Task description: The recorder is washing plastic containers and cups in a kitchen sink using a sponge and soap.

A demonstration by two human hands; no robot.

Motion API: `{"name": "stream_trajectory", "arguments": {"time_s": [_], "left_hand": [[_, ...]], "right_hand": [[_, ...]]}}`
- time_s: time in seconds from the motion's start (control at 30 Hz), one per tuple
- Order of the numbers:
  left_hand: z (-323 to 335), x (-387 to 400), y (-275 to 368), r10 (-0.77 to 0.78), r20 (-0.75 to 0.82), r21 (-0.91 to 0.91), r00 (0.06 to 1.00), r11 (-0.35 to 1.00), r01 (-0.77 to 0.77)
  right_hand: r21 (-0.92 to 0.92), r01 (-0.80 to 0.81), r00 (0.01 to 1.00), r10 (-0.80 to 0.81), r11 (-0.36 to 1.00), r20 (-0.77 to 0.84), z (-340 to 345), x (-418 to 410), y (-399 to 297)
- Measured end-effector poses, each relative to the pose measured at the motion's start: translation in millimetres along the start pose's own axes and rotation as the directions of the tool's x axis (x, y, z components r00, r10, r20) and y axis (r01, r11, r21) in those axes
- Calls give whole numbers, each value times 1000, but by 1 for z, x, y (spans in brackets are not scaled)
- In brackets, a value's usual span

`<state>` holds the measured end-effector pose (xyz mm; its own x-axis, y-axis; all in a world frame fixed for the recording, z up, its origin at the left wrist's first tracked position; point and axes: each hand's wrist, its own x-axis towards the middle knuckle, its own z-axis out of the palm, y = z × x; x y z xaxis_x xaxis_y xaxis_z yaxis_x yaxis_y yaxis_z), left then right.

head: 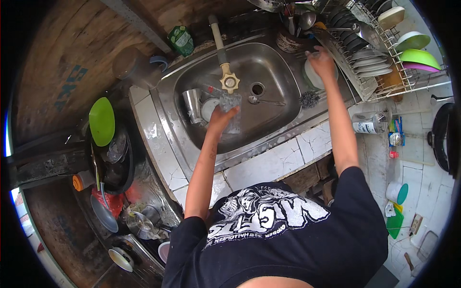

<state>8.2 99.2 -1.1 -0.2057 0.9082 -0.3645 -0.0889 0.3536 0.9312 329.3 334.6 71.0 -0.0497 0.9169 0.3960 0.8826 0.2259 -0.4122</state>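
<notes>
My left hand (pixel 219 120) grips a clear drinking glass (pixel 231 104) under the plastic tap (pixel 229 81), over the stainless steel sink (pixel 266 126). Beside that hand in the basin lie a metal tumbler (pixel 192 105) and a white cup or bowl (pixel 210 109), partly hidden. A spoon (pixel 273 102) rests near the drain (pixel 257 89). On the drainboard at the right, my right hand (pixel 320 64) reaches over a pale round bowl (pixel 317 80); whether the fingers hold anything there is unclear. A dark scouring pad (pixel 309 99) sits close to the bowl, at the basin's edge.
A wire dish rack (pixel 399 77) with plates and bowls borders the drainboard. Behind it stands a utensil pot (pixel 288 43). Left of the sink are a brown pitcher (pixel 133 66) and a black basin (pixel 126 172) of dishes. A tiled ledge (pixel 266 163) runs along the front.
</notes>
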Motion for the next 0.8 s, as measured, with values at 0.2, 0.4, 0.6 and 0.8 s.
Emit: {"name": "stream_trajectory", "arguments": {"time_s": [0.2, 0.4, 0.6, 0.8], "left_hand": [[12, 44, -2, 118, -10, 109, 993, 987, -116], [8, 42, 5, 224, 143, 236, 964, 938, -253], [-13, 36, -5, 21, 93, -60, 995, 998, -15], [45, 34, 3, 53, 179, -784, 982, 611, 110]], "right_hand": [[432, -365, 749, -15, 825, 662, 63, -96, -67], [436, -899, 433, -67, 45, 899, 129, -137, -130], [435, -836, 462, -1, -335, 887, 137, -121, -136], [564, -745, 570, 97, -357, 816, 113, -114, -103]]}}
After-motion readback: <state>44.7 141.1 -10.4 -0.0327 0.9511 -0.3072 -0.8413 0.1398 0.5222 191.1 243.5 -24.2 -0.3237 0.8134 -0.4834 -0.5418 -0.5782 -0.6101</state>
